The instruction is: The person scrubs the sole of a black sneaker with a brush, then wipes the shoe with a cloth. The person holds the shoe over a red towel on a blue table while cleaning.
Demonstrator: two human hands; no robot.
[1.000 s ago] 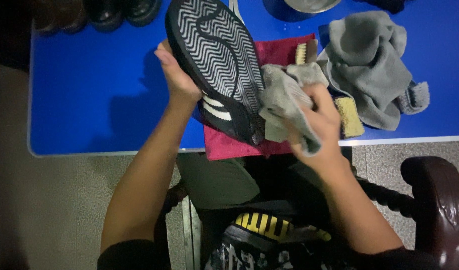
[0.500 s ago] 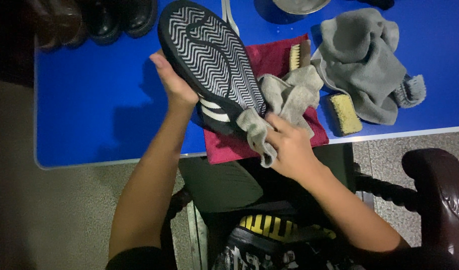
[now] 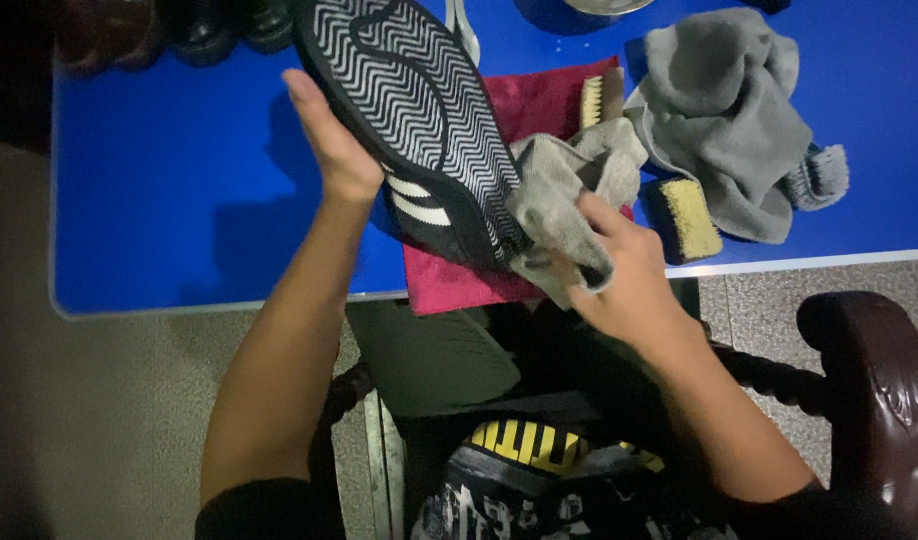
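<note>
blue surface (image 3: 179, 200) fills the upper frame, speckled floor below it, dark carved chair arm (image 3: 869, 390) at 4 o'clock.

left hand (image 3: 334, 150) sits just left of centre at 11 o'clock, palm flat against the side of a black sneaker (image 3: 409, 110); its grip is spread along the shoe, thumb side hidden behind it. the sneaker is held above the surface, tilted, zigzag sole facing the camera, white stripes showing on its side at the lower end.

right hand (image 3: 624, 275) is at centre-right, grip pinching a grey cloth (image 3: 559, 190), which is pressed against the sneaker's lower right edge.

under the shoe a maroon towel (image 3: 459, 285) lies on the surface and overhangs the near edge. at 1 o'clock a second grey cloth (image 3: 729, 120) lies bunched up, a yellow sponge (image 3: 687, 218) touching its lower edge. a bristle brush (image 3: 591, 100) lies on the maroon towel just beside that cloth. dark shoes (image 3: 219, 25) line the far edge at 11 o'clock, too dim to tell more.
</note>
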